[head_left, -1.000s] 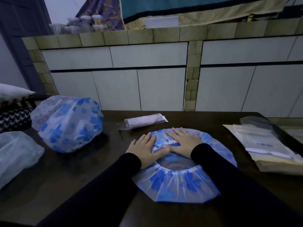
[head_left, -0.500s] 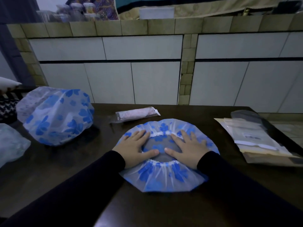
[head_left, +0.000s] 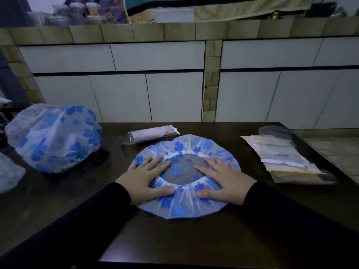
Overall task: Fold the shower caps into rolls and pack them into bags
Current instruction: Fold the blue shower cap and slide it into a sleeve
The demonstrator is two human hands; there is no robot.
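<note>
A blue-flowered shower cap (head_left: 182,207) lies flat on the dark table (head_left: 194,241), its white elastic opening facing up. My left hand (head_left: 147,177) presses flat on the cap's left side, fingers straight. On the right side my right hand (head_left: 223,179) presses flat the same way. A rolled pink cap in a clear bag (head_left: 149,133) lies just behind the flat cap. A stack of empty clear bags (head_left: 285,158) sits at the right.
A puffed-up pile of blue-flowered shower caps (head_left: 54,137) stands at the left, with another pale cap (head_left: 9,174) at the left edge. White cabinet doors (head_left: 174,96) close off the far side of the table.
Both hands have slid apart from the cap's middle to its left and right sides, spreading it flatter and opening the elastic ring wider.
</note>
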